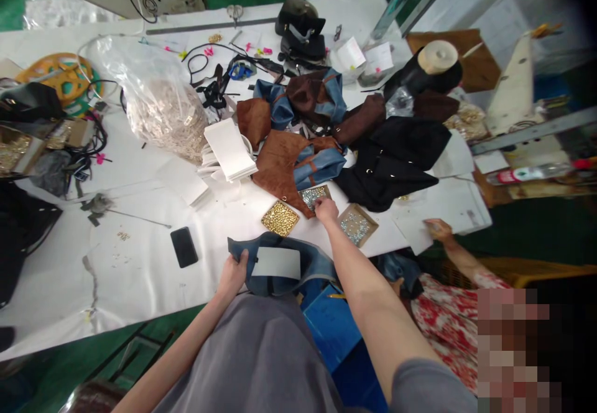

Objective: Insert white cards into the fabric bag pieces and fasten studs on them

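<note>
Beside the white tabletop (153, 295), a bottle (557, 170) bore an unreadably small label (508, 175). The left grip (233, 273) pinched blue fabric (270, 283); whether the right grip (328, 211), at silver pieces (308, 198), was pinching, I couldn't tell.

- A white-topped desk (140, 288) is stretching sideways;
- a black phone (184, 247) is lying near its front edge;
- three small trays (370, 237) are sitting close together;
- a bulging clear bag (135, 80) is resting farther back

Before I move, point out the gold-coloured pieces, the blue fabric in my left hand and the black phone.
Gold-coloured pieces (280, 218): head view, middle of the pile.
Blue fabric (314, 260): head view, its right part.
Black phone (184, 247): head view, middle of its face.
</note>
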Demonstrator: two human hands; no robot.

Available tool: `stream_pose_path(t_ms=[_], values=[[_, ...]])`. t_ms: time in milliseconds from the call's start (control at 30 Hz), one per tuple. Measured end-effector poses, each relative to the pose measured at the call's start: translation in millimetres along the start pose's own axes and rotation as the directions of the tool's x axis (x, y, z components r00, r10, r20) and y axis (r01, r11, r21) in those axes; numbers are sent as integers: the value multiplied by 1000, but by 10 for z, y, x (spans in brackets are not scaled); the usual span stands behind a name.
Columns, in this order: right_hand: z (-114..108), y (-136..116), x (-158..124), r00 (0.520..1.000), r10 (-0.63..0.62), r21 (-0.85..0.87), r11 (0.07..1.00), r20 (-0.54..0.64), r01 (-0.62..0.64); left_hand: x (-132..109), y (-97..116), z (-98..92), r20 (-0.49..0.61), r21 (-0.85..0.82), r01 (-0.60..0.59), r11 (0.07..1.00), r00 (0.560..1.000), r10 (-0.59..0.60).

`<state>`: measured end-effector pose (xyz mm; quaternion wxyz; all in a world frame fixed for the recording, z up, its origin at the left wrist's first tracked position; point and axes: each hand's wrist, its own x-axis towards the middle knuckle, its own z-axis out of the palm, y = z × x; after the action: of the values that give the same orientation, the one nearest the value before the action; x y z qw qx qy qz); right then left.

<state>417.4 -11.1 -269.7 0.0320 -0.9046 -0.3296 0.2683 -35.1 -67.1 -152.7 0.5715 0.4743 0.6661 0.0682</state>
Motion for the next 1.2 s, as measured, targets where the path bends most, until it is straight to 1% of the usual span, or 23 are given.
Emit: stream_pose_path(t_ms=[100, 200, 300, 400, 500, 567, 667, 733, 800, 867, 933, 1000, 1100, 1200], values=[[-40, 11, 7, 999, 4, 15, 1000, -37, -3, 20, -37, 14, 31, -71, 11, 997, 999, -9], [-97, 32, -11, 998, 0, 24, 1000, -69, 1, 21, -83, -4, 28, -111, 35, 993, 999, -32], [-152, 39, -79, 996, -4, 42, 999, -92, 8, 12, -75, -44, 6, -104, 49, 993, 999, -49], [-219, 6, -176, 996, -10, 74, 997, -92, 17, 5, -22, -74, 3, -84, 43, 996, 999, -43], [-363, -73, -267, 994, -28, 125, 991, -104, 41, 20, 19, -79, 31, -70, 29, 997, 999, -27], [-531, -142, -346, 991, -67, 172, 981, -114, 86, 44, 26, -76, 42, -63, 19, 998, 999, -16], [-851, -260, -597, 979, -162, 247, 950, -123, 188, 88, 29, -67, 35, -47, 1, 999, 999, 1], [-1039, -361, -903, 966, -231, 301, 918, -119, 257, 111, 43, -48, 31, -33, -6, 999, 999, 7], [-1140, -487, -1306, 949, -304, 362, 878, -86, 313, 123, 71, -16, 35, -20, -6, 1000, 999, 7], [-1113, -625, -1735, 929, -371, 365, 864, -4, 347, 123, 107, 19, 40, -8, -13, 1000, 999, 13], [-963, -744, -2110, 903, -407, 245, 897, 136, 368, 117, 141, 37, 38, 3, -33, 999, 999, 33], [-739, -820, -2377, 872, -414, 108, 910, 260, 399, 109, 168, 26, 28, 17, -59, 998, 998, 59], [-394, -845, -2564, 837, -403, 13, 903, 371, 429, 95, 198, -36, -2, 47, -75, 996, 997, 75], [-137, -808, -2577, 795, -365, -39, 899, 484, 437, 67, 231, -94, -34, 75, -72, 995, 997, 75]])
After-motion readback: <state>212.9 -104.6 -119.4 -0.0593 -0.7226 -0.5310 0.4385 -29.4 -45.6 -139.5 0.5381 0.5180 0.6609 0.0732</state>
